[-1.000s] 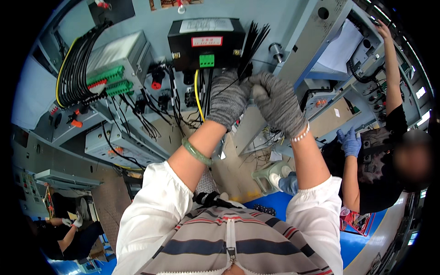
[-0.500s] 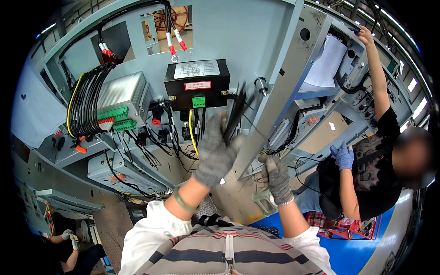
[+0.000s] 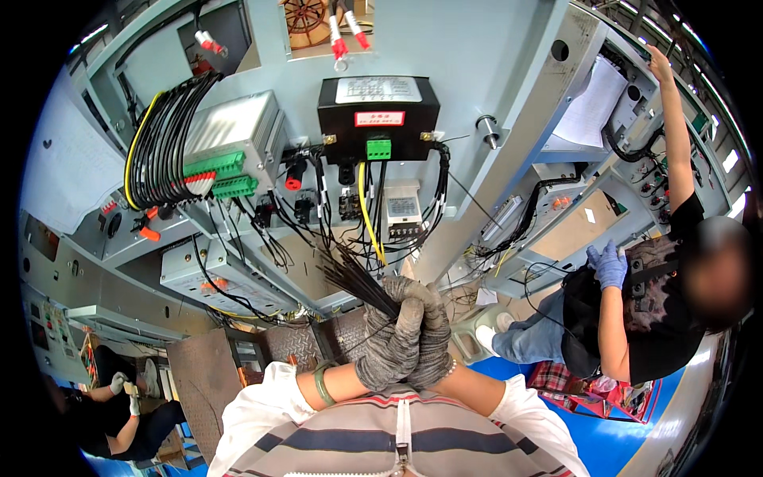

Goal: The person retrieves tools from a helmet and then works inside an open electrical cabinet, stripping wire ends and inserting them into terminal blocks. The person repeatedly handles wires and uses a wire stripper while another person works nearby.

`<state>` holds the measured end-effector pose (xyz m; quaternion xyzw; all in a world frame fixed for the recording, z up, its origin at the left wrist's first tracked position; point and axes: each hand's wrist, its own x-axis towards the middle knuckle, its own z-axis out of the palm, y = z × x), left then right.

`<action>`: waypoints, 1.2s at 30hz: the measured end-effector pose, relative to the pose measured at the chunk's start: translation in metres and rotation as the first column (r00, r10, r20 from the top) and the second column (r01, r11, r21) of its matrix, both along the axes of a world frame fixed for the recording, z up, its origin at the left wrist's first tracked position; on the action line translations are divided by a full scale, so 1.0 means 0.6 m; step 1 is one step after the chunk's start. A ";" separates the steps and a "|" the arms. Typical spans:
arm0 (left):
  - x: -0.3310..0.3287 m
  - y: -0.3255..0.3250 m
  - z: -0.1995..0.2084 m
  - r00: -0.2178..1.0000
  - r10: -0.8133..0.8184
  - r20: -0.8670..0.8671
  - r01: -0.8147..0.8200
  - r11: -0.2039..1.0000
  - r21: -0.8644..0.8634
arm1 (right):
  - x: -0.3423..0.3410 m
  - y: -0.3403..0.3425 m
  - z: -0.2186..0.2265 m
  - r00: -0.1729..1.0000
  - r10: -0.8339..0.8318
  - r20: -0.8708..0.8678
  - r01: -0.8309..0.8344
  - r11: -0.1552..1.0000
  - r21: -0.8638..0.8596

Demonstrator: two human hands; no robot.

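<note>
Both my hands wear grey knitted gloves and meet low in front of my chest. My left hand is closed around a bundle of thin black strips that look like cable ties, their loose ends fanning up and left. Pressed against it, my right hand has its fingers curled; what they grip is hidden between the gloves. Beyond the hands a black box with a green connector is mounted on the grey cabinet. A yellow wire and black wires hang below it.
To the left, a silver module carries green terminal blocks and a thick black wire bundle. A metal post stands on the right. A co-worker reaches up at the right; another person works at lower left.
My left hand has drawn the black bundle down from the cabinet wiring toward my chest. My right hand has moved left to meet it. The view has shifted slightly.
</note>
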<state>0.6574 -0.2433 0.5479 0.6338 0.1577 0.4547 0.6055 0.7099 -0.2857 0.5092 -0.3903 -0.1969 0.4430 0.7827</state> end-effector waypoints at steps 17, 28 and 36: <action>-0.115 0.026 -0.007 0.969 -0.222 -0.110 0.116 0.798 -0.592 | 0.037 -0.084 -0.017 0.974 0.196 0.112 -0.158 0.946 -0.282; -0.185 -0.009 -0.015 0.921 -0.303 0.245 0.314 0.205 -0.927 | -0.070 -0.082 -0.077 0.388 0.342 0.856 -0.090 0.938 -0.334; -0.216 -0.056 -0.085 0.953 -0.178 0.247 0.294 0.332 -0.896 | -0.095 -0.095 -0.080 0.669 0.509 0.541 -0.356 0.859 -0.367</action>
